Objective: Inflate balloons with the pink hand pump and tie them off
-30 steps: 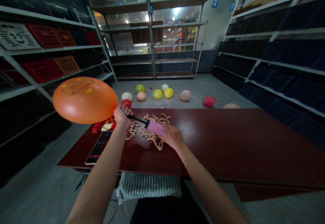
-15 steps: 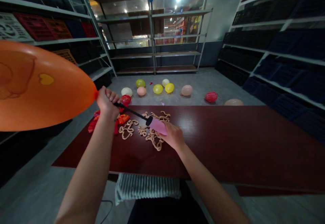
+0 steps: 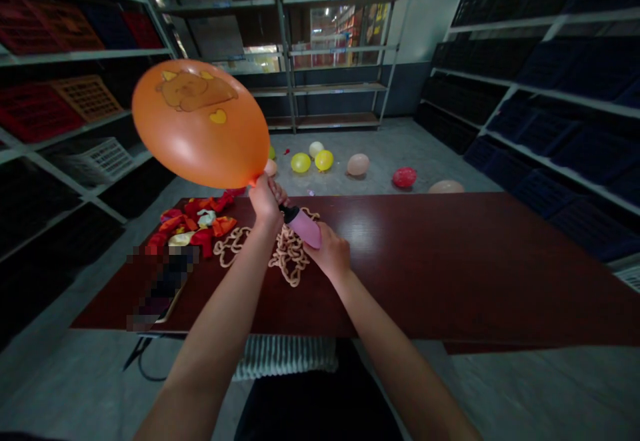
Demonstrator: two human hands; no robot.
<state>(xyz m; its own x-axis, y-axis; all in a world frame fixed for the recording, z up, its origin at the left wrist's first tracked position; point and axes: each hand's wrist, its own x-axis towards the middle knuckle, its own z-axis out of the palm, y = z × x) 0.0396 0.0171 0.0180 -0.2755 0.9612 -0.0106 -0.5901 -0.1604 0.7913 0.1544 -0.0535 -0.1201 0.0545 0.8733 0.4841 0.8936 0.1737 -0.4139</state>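
My left hand (image 3: pixel 267 202) is closed round the neck of an inflated orange balloon (image 3: pixel 203 127), which carries a printed brown animal and a yellow heart. The balloon hangs up and left of that hand. My right hand (image 3: pixel 329 249) grips the pink barrel of a hand pump (image 3: pixel 305 227), whose black end points at my left hand. The pump's tip is hidden in my left fingers. Beneath the hands, tan coiled strings (image 3: pixel 291 257) lie on the dark red table (image 3: pixel 425 261). Uninflated balloons (image 3: pixel 203 224), mostly red and orange, are piled at the table's left.
A phone-like object (image 3: pixel 170 284), partly pixelated, lies near the table's left front. Inflated balloons, among them a yellow one (image 3: pixel 324 160) and a red one (image 3: pixel 404 177), rest on the floor beyond. Shelves with crates (image 3: pixel 85 97) stand left; more shelving stands behind and right.
Both hands have come closer together, and the pump's black rod has largely slid in. The orange balloon now shows whole, farther right in view. The camera view has shifted, revealing more of the table's left side.
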